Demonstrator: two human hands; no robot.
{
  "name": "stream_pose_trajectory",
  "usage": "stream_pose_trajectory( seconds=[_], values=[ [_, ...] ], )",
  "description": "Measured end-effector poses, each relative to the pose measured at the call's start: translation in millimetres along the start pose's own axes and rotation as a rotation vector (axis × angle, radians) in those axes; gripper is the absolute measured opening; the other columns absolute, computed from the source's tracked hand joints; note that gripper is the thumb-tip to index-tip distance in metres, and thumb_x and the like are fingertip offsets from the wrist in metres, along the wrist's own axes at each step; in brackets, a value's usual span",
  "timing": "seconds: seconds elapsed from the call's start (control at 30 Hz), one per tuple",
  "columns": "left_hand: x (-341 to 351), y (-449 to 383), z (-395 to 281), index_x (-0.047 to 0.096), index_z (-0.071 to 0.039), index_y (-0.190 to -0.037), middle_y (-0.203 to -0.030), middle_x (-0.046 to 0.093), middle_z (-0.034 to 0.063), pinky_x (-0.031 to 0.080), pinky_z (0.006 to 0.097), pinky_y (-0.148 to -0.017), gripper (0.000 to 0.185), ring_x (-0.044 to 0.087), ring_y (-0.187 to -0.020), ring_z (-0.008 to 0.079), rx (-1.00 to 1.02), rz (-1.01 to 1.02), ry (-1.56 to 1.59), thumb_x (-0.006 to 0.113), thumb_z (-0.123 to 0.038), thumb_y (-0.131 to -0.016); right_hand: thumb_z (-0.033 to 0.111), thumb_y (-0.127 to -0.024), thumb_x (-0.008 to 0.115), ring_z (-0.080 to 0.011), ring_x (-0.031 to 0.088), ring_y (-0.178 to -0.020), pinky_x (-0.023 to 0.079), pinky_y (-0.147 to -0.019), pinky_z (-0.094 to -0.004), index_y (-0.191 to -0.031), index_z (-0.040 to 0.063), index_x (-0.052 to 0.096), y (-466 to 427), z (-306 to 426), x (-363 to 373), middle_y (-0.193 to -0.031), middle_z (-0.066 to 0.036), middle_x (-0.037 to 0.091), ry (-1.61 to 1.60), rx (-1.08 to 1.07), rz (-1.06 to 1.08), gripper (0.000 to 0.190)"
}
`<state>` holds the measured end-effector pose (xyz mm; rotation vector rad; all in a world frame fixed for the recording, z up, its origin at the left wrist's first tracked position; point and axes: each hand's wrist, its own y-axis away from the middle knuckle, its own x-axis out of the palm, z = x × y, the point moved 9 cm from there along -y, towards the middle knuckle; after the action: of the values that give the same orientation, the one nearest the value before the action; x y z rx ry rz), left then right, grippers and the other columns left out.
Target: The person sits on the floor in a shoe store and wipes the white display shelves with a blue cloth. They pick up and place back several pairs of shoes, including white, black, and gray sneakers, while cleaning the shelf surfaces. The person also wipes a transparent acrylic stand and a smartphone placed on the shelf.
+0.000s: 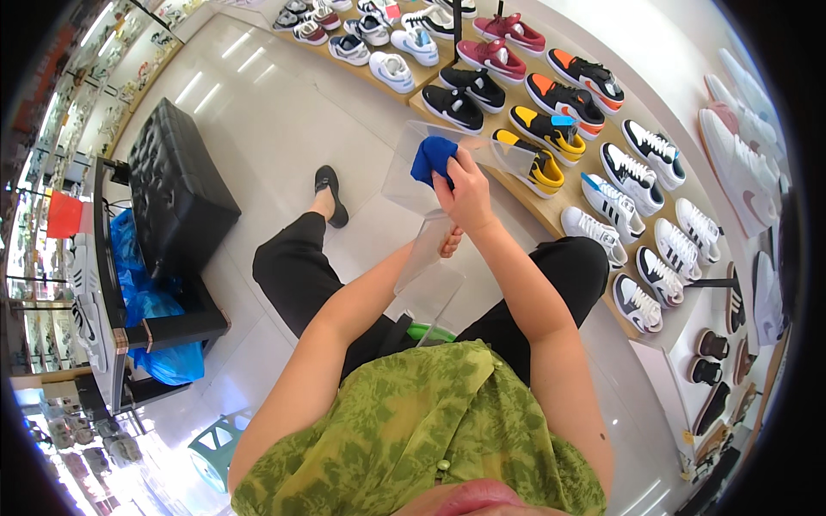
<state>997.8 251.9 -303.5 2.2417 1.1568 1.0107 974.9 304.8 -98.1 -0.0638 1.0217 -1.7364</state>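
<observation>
My right hand holds a bunched blue cloth against a clear plastic display piece with bent panels. The clear piece reaches from above my lap out towards the shoe shelf. My left hand is closed on the lower part of the same clear piece, below the right hand; the plastic and the right forearm hide part of it. A lower clear panel hangs between my knees.
Rows of sneakers stand on a wooden display platform at the right. At the left are a black tufted ottoman and a black-framed stand with blue plastic bags. A green plastic stool stands at the lower left.
</observation>
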Motion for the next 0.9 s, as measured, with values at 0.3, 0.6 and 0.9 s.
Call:
stream_pose_trajectory(
  seconds=[0.3, 0.6, 0.9],
  values=[
    [36, 22, -84, 0.037, -0.016, -0.062, -0.042, 0.029, -0.0018, 0.020, 0.0283, -0.030, 0.043, 0.024, -0.031, 0.0109, 0.847, -0.288, -0.786, 0.038, -0.046, -0.093, 0.017, -0.081, 0.056, -0.0200, 0.062, -0.079, 0.049, -0.071, -0.0319, -0.099, 0.006, 0.063, 14, -117, -4, -0.087, -0.011, 0.064, -0.211, 0.619, 0.126, 0.022],
    [51, 4, -55, 0.036, -0.014, -0.053, -0.038, 0.030, 0.0017, 0.019, 0.0290, -0.027, 0.052, 0.026, -0.027, 0.0145, 0.131, 0.195, -0.043, 0.041, -0.048, -0.092, 0.020, -0.090, 0.055, -0.0122, 0.057, -0.081, 0.047, -0.069, -0.0294, -0.103, 0.002, 0.060, 17, -124, -47, -0.089, -0.003, 0.062, -0.735, 0.782, -0.081, 0.023],
    [47, -20, -104, 0.038, -0.015, -0.056, -0.041, 0.031, -0.0011, 0.021, 0.0265, -0.030, 0.049, 0.029, -0.031, 0.0117, 0.386, 0.024, -0.004, 0.043, -0.048, -0.092, 0.029, -0.094, 0.045, -0.0277, 0.059, -0.100, 0.044, -0.090, -0.0403, -0.116, 0.000, 0.053, 21, -44, -30, -0.113, -0.012, 0.060, -1.605, 0.714, -0.127, 0.037]
  ],
)
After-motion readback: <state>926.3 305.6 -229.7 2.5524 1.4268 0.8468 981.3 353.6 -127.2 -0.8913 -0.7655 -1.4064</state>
